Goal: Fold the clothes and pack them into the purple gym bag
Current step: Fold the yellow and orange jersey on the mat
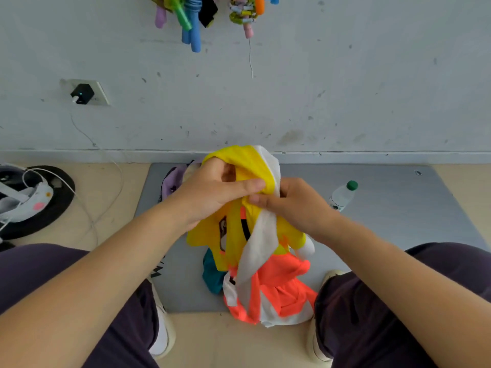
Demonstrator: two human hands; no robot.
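I hold up a yellow garment (245, 160) with a white strip and a printed front, bunched and hanging over the grey mat (385, 208). My left hand (212, 189) grips its upper yellow fabric, thumb pressed across a fold. My right hand (297, 203) pinches the same fold from the right. Below lies an orange and white garment (281, 290) crumpled on the mat's front edge, with a teal piece (211, 274) beside it. The purple gym bag (172, 181) shows only partly behind my left hand.
A clear water bottle with a green cap (342, 196) lies on the mat to the right. A black round base with white cables (34, 200) sits at the left. My knees and shoes flank the mat. The wall with a plugged charger (82, 94) is close ahead.
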